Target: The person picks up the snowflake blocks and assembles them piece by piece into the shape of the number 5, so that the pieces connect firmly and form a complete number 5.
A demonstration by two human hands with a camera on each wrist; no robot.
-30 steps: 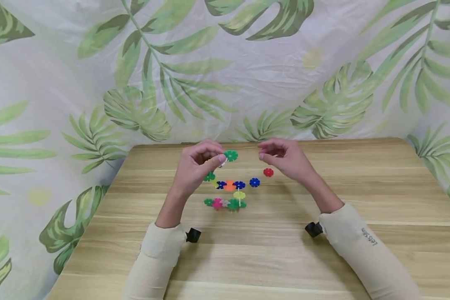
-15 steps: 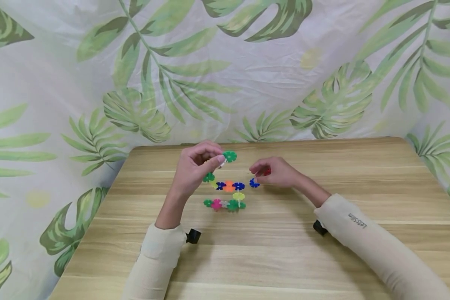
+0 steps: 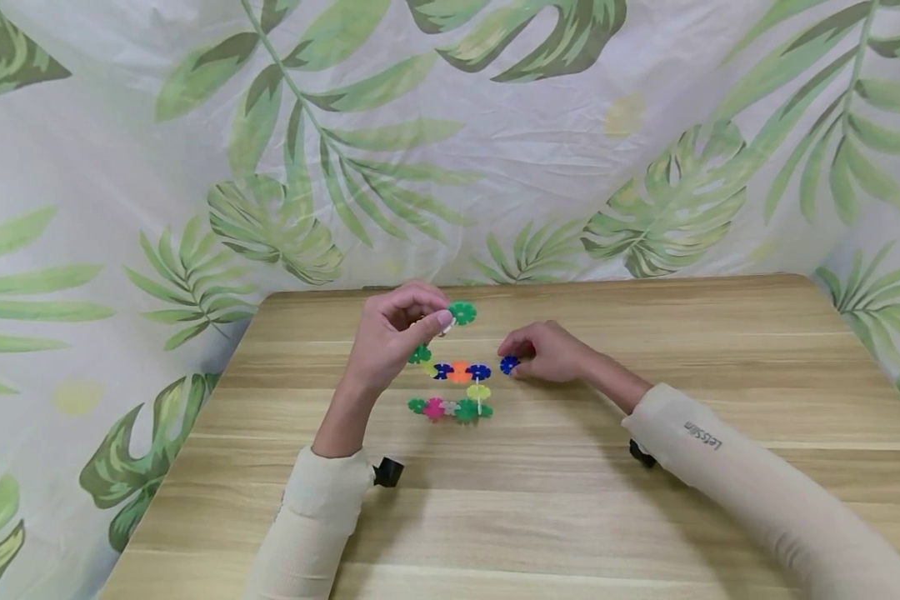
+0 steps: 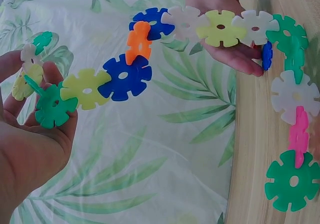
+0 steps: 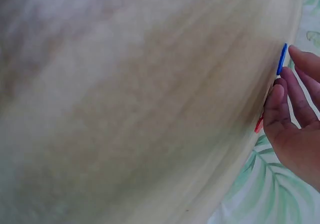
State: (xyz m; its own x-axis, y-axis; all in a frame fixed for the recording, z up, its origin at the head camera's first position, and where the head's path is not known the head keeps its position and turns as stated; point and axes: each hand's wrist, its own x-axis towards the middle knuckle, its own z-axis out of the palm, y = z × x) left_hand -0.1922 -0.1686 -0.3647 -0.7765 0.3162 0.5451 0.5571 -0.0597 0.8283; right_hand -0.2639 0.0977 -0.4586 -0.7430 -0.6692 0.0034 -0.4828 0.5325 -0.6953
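In the head view, my left hand (image 3: 393, 333) pinches one end of a chain of notched plastic snowflake discs, near a green disc (image 3: 462, 313). The left wrist view shows the chain hanging across: a yellow disc (image 4: 86, 89), blue disc (image 4: 125, 77), upright orange disc (image 4: 138, 43), white disc (image 4: 294, 97), pink disc (image 4: 299, 136) and a green end disc (image 4: 292, 180). To the right of the chain, my right hand (image 3: 551, 352) is low at the table, thumb and forefinger at the edges of a loose blue disc (image 3: 508, 365). A red disc (image 5: 259, 124) is mostly hidden under that hand.
The wooden table (image 3: 532, 517) has its back edge just beyond both hands. Behind it hangs a leaf-patterned cloth (image 3: 390, 150). Black wrist cameras, such as the left one (image 3: 387, 472), stick out from the sleeves.
My right hand has come down and to the left onto the loose blue disc, covering the red disc. My left hand stays put with the chain.
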